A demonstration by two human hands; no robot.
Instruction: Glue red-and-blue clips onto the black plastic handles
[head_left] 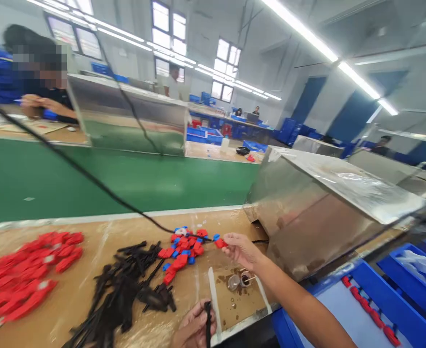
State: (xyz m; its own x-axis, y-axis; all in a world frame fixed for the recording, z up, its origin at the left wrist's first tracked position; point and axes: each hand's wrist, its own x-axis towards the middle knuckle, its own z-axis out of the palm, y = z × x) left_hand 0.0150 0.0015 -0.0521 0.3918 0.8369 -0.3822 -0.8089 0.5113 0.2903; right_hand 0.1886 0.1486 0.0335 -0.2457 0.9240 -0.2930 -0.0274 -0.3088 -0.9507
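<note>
My right hand (240, 249) is closed, its fingertips pinching a small red-and-blue plastic piece (220, 242) above the bench. Just left of it lies a heap of similar red-and-blue pieces (183, 249). At the bottom edge, my left hand (193, 326) is wrapped round a slim black plastic part (208, 323), held roughly upright and partly cut off by the frame. A tangled pile of black parts (125, 290) lies left of that hand. Between my hands and the metal box, a small open pot (246, 279) with a thin stick in it stands on the stained bench.
Curved red pieces (31, 270) cover the bench at far left. A metal box (307, 212) rises at the right. Below it, a blue tray (332, 299) carries a row of red-and-black pieces. A black cable (89, 179) hangs across. Another person (42, 77) works beyond the green belt (125, 179).
</note>
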